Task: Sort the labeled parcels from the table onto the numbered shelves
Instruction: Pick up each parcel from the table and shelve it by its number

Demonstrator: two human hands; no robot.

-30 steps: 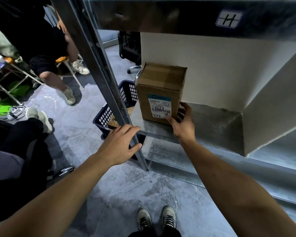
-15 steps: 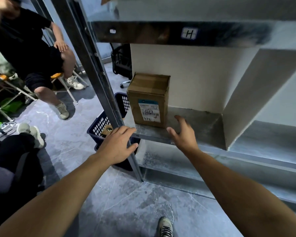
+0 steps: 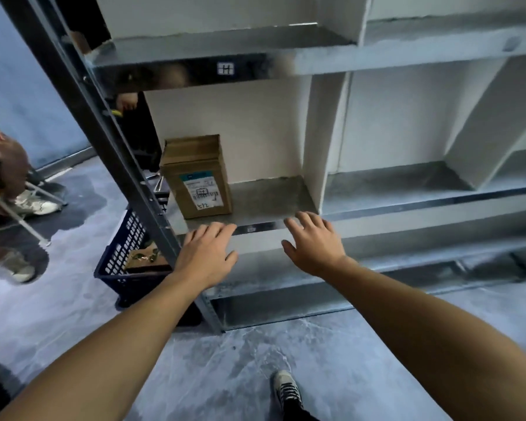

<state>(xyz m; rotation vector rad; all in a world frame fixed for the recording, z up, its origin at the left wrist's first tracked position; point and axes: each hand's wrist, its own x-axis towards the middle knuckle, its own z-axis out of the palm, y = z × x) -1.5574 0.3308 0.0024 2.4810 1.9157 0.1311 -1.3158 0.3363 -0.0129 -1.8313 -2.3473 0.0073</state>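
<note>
Both hands, left hand (image 3: 205,258) and right hand (image 3: 315,244), hang empty, fingers relaxed, just below the shelved parcel (image 3: 196,177).

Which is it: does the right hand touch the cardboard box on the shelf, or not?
Apart. The head view shows bare shelf between the right hand, near the shelf's front edge, and the cardboard box.

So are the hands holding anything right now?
Nothing. The left hand and right hand are open, clear of the brown cardboard parcel on the metal shelf.
</note>
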